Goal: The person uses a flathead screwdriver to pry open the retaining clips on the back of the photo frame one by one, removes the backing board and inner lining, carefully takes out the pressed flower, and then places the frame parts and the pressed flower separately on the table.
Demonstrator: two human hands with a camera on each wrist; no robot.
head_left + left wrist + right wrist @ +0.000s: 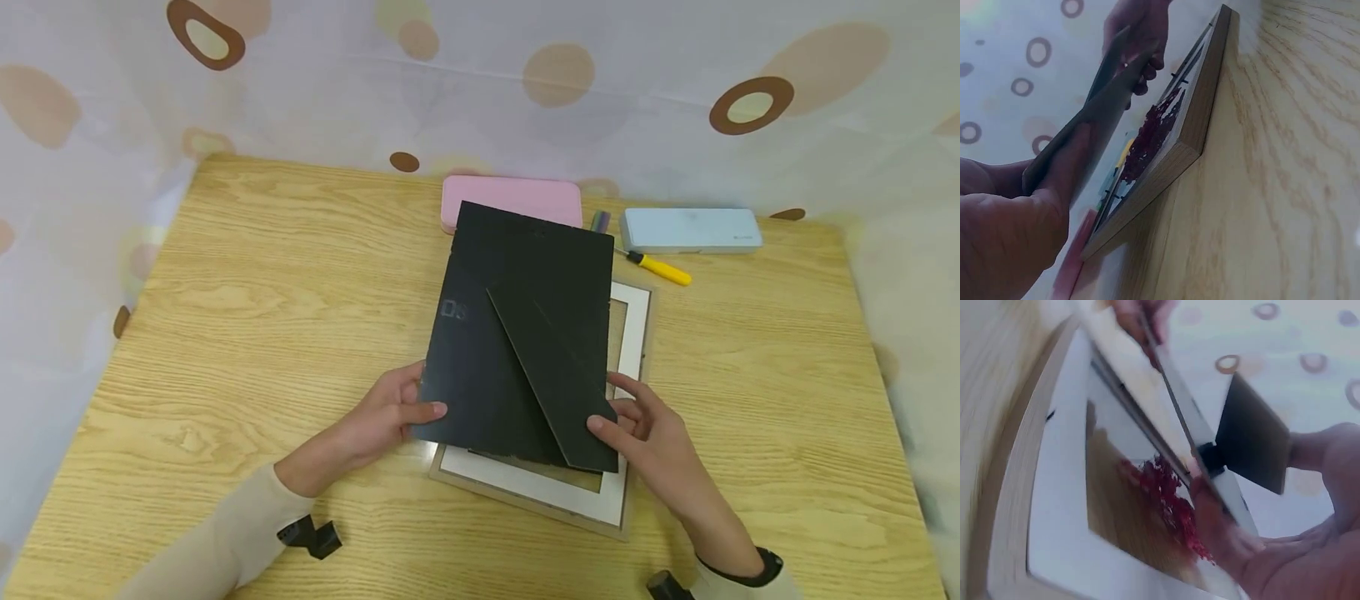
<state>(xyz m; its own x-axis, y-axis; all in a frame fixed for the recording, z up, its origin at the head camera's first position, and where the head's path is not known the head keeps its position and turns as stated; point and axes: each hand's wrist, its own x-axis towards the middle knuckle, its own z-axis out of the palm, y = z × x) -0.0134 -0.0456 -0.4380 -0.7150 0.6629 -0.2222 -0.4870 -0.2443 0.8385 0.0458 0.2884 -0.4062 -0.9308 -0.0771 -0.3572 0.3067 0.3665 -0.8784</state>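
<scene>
A black picture-frame backing board [517, 242] with an easel leg [547, 375] is held tilted above the picture frame [528, 505]. My left hand [382, 417] pinches its lower left corner, thumb on top and fingers beneath. At the lower right, my right hand [652, 442] grips the board, its thumb on the easel leg. The leg stands out from the board in the right wrist view. Beneath, the light wooden frame lies on the table with a white mat [1060, 531] and dark red dried flowers [1169, 503] inside. The board hides much of the frame from the head view.
Along the back of the wooden table [285, 292] lie a pink case [517, 196] and a pale blue case [690, 229]. A yellow-handled screwdriver [663, 268] lies in front of the blue one. A patterned cloth [480, 83] hangs behind the table.
</scene>
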